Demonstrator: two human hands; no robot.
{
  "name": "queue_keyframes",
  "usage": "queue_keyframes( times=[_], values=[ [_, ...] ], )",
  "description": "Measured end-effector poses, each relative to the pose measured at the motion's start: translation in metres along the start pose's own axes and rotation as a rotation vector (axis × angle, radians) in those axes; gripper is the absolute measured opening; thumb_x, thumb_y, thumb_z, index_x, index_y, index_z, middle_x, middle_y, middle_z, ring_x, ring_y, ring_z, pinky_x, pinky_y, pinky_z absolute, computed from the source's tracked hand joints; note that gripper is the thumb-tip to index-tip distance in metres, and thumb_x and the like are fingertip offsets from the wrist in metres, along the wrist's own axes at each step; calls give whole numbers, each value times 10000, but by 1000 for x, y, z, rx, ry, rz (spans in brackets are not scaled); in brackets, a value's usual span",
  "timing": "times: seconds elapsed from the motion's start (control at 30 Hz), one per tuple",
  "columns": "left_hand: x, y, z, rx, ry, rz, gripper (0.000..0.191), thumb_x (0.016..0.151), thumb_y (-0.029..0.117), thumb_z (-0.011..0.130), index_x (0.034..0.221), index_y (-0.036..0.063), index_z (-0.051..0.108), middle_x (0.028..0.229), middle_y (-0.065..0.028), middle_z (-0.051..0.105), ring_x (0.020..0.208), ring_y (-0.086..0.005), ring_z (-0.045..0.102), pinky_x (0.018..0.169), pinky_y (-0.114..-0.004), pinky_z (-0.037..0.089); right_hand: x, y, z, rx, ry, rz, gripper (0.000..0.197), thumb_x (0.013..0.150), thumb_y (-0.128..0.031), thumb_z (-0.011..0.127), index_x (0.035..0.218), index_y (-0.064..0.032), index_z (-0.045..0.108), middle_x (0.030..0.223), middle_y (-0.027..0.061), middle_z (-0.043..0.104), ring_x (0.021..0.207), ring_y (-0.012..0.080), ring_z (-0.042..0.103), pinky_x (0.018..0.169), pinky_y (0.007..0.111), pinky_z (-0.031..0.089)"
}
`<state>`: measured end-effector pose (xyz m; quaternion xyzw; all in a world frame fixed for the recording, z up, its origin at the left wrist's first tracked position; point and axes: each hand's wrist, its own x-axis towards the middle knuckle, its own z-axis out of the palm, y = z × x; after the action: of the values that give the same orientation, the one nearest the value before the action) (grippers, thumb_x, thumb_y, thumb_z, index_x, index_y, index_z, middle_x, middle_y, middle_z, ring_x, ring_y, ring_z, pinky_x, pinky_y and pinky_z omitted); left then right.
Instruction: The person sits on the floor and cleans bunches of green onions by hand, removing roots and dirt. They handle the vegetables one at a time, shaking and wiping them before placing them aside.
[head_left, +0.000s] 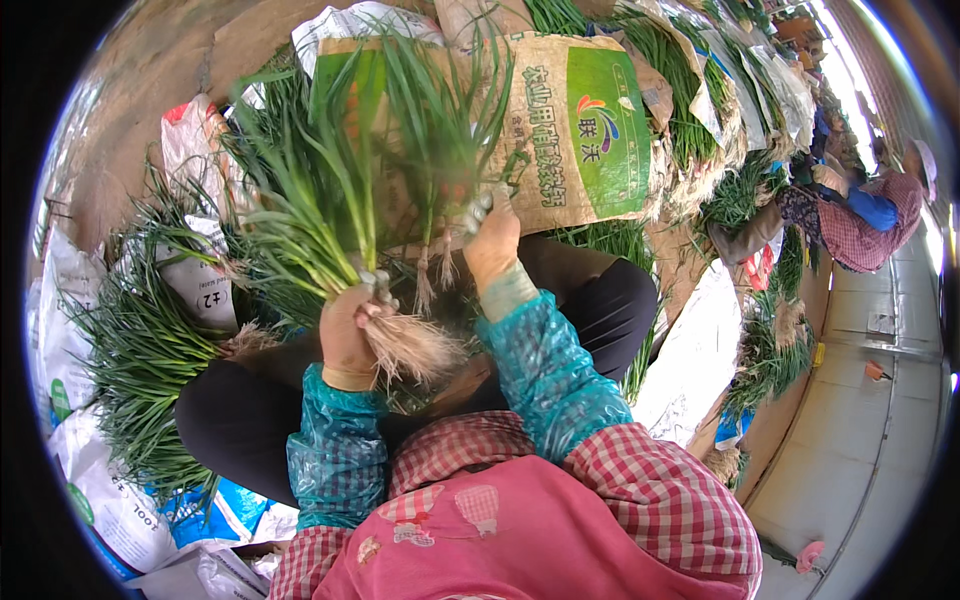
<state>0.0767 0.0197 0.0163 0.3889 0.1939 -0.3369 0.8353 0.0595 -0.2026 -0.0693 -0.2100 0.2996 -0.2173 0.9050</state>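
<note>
My left hand (351, 334), gloved, is closed round a bunch of green onions (319, 259) near its pale roots, which point down to the right over my lap. The long green leaves fan up and to the left. My right hand (493, 229), also gloved, is raised over a printed woven sack (540, 135). Its fingers are bent against a few loose green onions (427, 180), blurred, with their roots hanging between my hands. Whether the fingers grip these stalks is hard to tell. Teal plastic sleeves cover both my forearms.
A large heap of green onions (150, 360) lies by my left knee, among white plastic sacks (124, 517). More bundled green onions (679, 97) are lined up at the upper right, partly under sacks. Another person (862, 217) sits at the far right. A white sheet (694, 360) lies beside my right knee.
</note>
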Motion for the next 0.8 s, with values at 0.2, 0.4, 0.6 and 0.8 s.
queue_keyframes(
  times=[0.2,0.4,0.6,0.8],
  values=[
    [-12,24,6,-196,-322,54,312,780,75,512,1079,-11,525,873,-89,568,691,-146,488,705,-315,451,-70,66,-74,-2104,-1039,227,317,900,-190,435,1141,-11,539,1144,120,583,1012,262,569,847,359,476],
    [3,9,-16,-100,-163,-54,237,780,49,500,544,75,498,728,-88,568,647,-188,519,892,-397,454,-68,28,-22,-2053,-796,35,356,883,-284,507,1059,7,615,913,176,659,854,295,643,744,354,509],
    [17,-15,1,-31,-163,-163,197,876,138,559,1034,19,556,721,-1,545,601,-102,473,596,-266,432,-36,30,45,-578,-266,464,361,942,-337,481,929,-10,634,610,38,551,512,110,465,491,260,398],
    [2,-6,7,22,-66,-166,175,877,165,562,952,6,562,603,40,409,489,-67,353,622,-226,398,-30,75,35,-1295,-420,-4,153,829,-180,551,867,-47,617,759,96,625,671,251,604,581,371,467]
  ],
)
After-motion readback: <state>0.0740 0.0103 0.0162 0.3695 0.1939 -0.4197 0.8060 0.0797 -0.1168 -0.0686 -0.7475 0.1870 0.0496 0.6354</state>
